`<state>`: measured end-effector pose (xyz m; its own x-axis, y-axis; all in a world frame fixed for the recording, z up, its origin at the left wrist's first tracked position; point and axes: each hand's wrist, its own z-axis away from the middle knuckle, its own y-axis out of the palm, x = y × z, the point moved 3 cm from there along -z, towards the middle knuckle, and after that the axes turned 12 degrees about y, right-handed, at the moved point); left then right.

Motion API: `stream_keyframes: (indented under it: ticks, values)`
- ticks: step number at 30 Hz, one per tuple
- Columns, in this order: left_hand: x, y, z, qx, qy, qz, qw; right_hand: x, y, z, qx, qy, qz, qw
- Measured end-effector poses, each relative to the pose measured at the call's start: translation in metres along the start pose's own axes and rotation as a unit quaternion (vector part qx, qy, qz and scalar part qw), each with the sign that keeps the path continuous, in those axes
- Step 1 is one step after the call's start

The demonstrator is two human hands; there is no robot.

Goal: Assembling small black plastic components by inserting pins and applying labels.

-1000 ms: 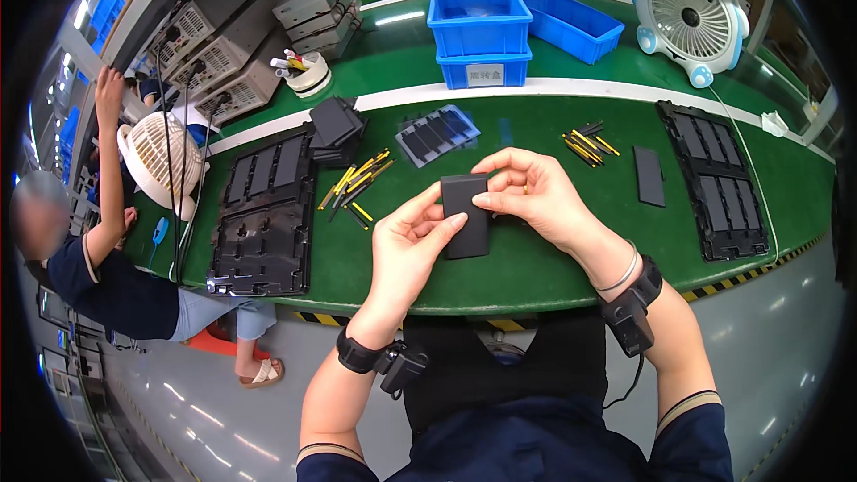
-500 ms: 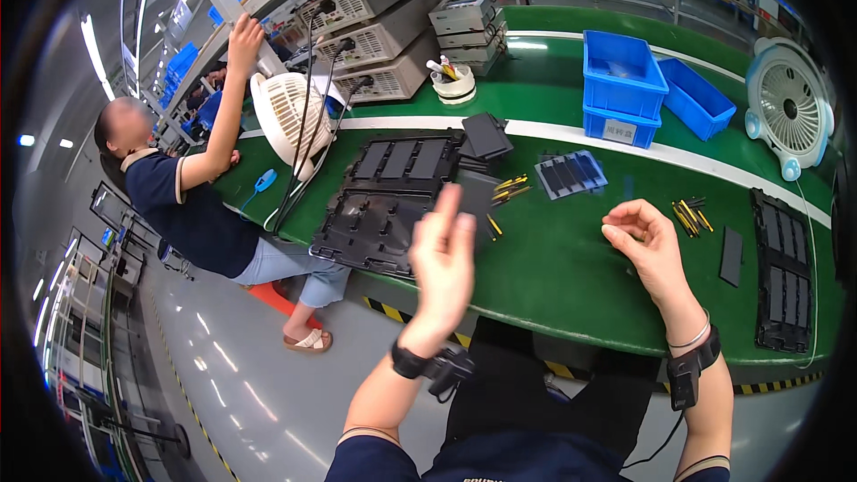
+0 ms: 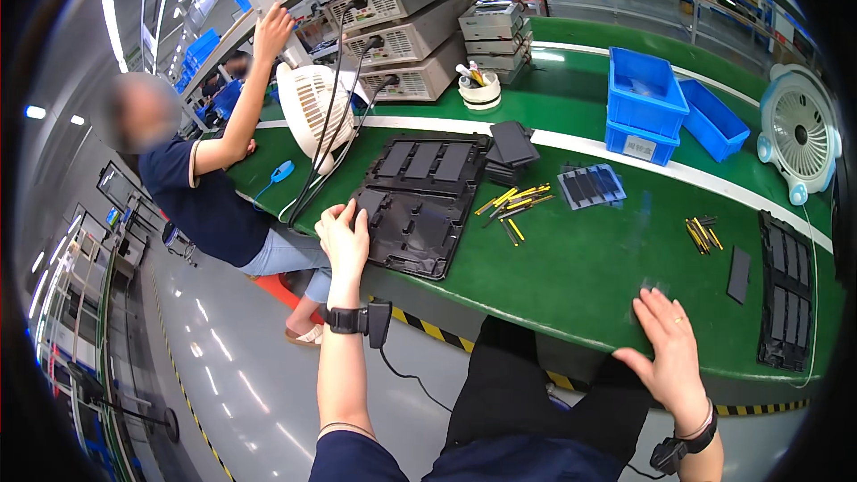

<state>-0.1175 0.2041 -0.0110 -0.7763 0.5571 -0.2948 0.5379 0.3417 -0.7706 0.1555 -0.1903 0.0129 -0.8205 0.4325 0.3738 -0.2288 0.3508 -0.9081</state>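
My left hand (image 3: 343,241) is at the near left edge of a black plastic tray (image 3: 406,254), its fingers curled in and the thumb beside them. What lies between the fingertips, if anything, is hidden. Flat dark rectangular pieces (image 3: 424,161) fill the tray's far half. My right hand (image 3: 668,348) rests open on the green table near the front edge, palm down, fingers stretched out. Just past its fingertips lies a small clear film piece (image 3: 654,286). Thin yellow and black strips (image 3: 518,203) lie loose between the hands, nearer the tray.
Stacked dark flat pieces (image 3: 511,145) and a blue-edged film sheet (image 3: 592,186) lie mid-table. At right are more strips (image 3: 703,235), a single dark piece (image 3: 739,274), another black tray (image 3: 786,290) and a fan (image 3: 801,129). Blue bins (image 3: 644,112) stand behind. A co-worker (image 3: 201,187) sits at left.
My left hand has swung left from beside the strips to the black tray's edge, and its fingers have curled. My right hand has come down toward the front edge and flattened from a pinch.
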Motion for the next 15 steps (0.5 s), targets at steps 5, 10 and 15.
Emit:
stream_keyframes:
  ticks: [5, 10, 15]
  values:
    - [0.001, 0.021, 0.011, 0.071, 0.117, -0.097, 0.986, 0.003, 0.007, 0.017, -0.029, -0.046, 0.036, 0.998]
    - [0.007, 0.007, -0.015, 0.203, 0.133, -0.177, 0.954, 0.006, 0.012, 0.01, -0.017, -0.085, 0.029, 0.996]
    - [0.023, 0.011, -0.01, 0.252, 0.015, -0.106, 0.962, 0.0, 0.014, 0.009, -0.022, -0.071, -0.022, 0.997]
